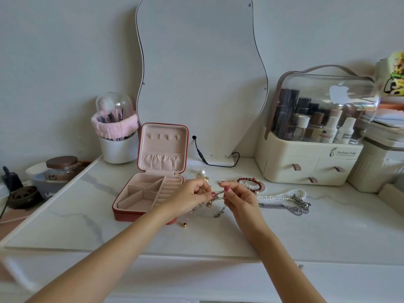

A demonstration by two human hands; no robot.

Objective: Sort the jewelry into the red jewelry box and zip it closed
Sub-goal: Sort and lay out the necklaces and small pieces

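The red jewelry box (140,212) lies open on the white marble table, its lid upright and its pink compartments empty. Just right of the box, my left hand (190,196) and my right hand (239,199) pinch a thin gold chain (219,194) between them above the tabletop. A small pendant (219,212) hangs below the chain. A red bead bracelet (249,181), a pearl necklace (282,196), a silver chain (284,208), a pearl earring (202,172) and a gold bead (185,224) lie on the table around my hands.
A wavy mirror (196,79) stands behind the box with a black cable (203,157) at its base. A brush cup with a pink band (117,136) is at back left. A cream cosmetics organizer (310,162) with drawers fills the back right.
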